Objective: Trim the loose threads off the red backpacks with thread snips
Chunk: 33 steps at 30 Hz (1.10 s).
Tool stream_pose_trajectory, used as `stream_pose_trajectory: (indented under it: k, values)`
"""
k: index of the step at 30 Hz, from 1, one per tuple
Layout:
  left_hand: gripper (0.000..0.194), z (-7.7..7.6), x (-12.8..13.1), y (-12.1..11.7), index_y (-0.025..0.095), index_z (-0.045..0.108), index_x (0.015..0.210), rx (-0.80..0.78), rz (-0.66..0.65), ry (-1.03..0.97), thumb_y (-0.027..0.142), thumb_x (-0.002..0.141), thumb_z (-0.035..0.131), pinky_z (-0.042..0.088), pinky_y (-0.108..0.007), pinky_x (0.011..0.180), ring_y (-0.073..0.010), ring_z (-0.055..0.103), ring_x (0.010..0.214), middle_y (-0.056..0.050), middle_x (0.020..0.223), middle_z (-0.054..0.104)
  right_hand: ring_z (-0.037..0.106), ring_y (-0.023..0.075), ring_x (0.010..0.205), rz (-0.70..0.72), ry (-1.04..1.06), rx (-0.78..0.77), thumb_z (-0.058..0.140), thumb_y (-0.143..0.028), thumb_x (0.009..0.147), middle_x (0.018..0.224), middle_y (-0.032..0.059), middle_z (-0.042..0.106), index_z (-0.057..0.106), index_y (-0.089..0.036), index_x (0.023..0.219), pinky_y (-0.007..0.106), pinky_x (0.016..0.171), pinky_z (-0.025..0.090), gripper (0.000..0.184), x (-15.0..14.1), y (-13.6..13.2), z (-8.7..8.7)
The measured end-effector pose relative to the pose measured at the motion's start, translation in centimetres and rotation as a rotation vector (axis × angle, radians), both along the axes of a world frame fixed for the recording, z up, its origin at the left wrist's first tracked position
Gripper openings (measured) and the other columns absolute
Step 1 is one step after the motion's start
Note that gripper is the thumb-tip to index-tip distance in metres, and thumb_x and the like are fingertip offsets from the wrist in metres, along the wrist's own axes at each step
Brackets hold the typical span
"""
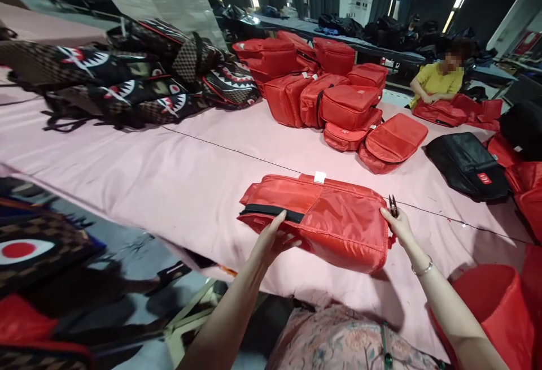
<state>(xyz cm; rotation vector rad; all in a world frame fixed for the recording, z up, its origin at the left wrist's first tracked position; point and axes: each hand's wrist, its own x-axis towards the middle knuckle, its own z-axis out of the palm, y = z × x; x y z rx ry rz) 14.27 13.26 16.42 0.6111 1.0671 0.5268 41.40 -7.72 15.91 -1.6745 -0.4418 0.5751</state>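
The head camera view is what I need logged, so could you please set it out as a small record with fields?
Left hand: on the near side of a red bag, thumb by its black strip
Right hand: at the bag's other end, holding small snips
Surface: pink cloth
Beyond: piled red bags
Far left: patterned bags
Right: black bag; behind it, a person in yellow

No legible text or numbers

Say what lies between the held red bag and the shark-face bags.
Just pink cloth, crossed by a thin dark line; head view shows it.
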Motion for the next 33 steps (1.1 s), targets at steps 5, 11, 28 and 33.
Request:
stream_pose_trajectory:
  k: [5, 11, 28, 33]
  values:
    - [0.017, -1.0, 0.5, 0.4, 0.015, 0.051, 0.064, 0.026, 0.101, -0.046, 0.022, 0.056, 0.065, 0.053, -0.033, 0.048, -0.0137, 0.052, 0.043, 0.003, 0.046, 0.053, 0.038, 0.0077, 0.052, 0.019, 0.023, 0.156, 0.072, -0.048, 0.063, 0.059, -0.0057, 0.043, 0.045, -0.019, 0.070, 0.020, 0.048, 0.034, 0.041, -1.1, 0.5, -0.3]
    - [0.023, -3.8, -2.1, 1.1, 0.015, 0.053, 0.063, 0.144, 0.208, -0.146, 0.010, 0.044, 0.064, 0.049, -0.023, 0.052, -0.0108, 0.054, 0.053, 0.003, 0.059, 0.059, 0.036, 0.0076, 0.052, 0.093, -0.150, 0.296, 0.067, -0.038, 0.073, 0.062, -0.0061, 0.039, 0.045, -0.020, 0.075, 0.021, 0.051, 0.033, 0.028, -4.3, -0.4, -0.3]
    - [0.048, -12.1, -0.1, -12.1, 0.015, 0.063, 0.081, 0.155, -0.098, 0.079, 0.049, 0.051, 0.076, 0.049, -0.031, 0.070, -0.0157, 0.060, 0.069, -0.006, 0.078, 0.065, 0.043, 0.0116, 0.059, 0.268, -0.226, -0.090, 0.047, -0.044, 0.086, 0.064, -0.0032, 0.048, 0.049, -0.019, 0.070, 0.022, 0.056, 0.036, 0.030, -12.1, -2.2, -10.7]
    - [0.050, -10.3, 0.8, -12.5, 0.014, 0.065, 0.080, 0.111, -0.163, 0.045, 0.056, 0.054, 0.074, 0.049, -0.028, 0.064, -0.0133, 0.059, 0.065, -0.008, 0.080, 0.067, 0.056, 0.0169, 0.078, 0.444, -0.510, -0.258, 0.043, -0.043, 0.090, 0.089, 0.0041, 0.064, 0.058, -0.019, 0.098, 0.027, 0.071, 0.042, 0.029, -11.3, -3.2, -8.4]
